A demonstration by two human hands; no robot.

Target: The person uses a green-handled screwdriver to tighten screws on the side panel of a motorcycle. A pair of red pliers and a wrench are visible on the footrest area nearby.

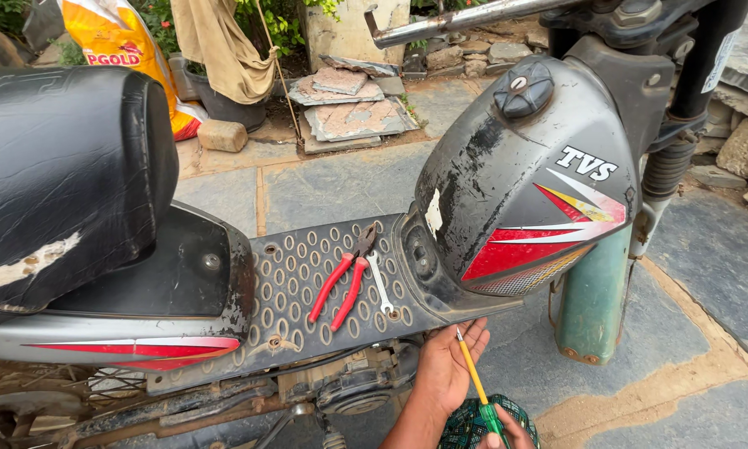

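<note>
**Holding a screwdriver beside the moped**

Resting low in the frame's centre, one screwdriver (476, 384) — yellow shaft, green handle — lies across the open left hand (449, 366); the right hand (507, 431) clasps its handle at the bottom edge. Light, stiff, probably best gripped by the handle. On the footboard (307, 274) — one red-handled pliers (345, 283), one spanner (380, 287).

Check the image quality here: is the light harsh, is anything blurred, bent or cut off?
Head view: soft, even daylight with only faint shadows; mild sheen on the fuel tank and black seat, no blown glare. The pliers, spanner and left hand are sharp. The footboard looks slightly bowed by the wide angle. The right hand, holding the screwdriver, is cropped by the bottom edge.
</note>
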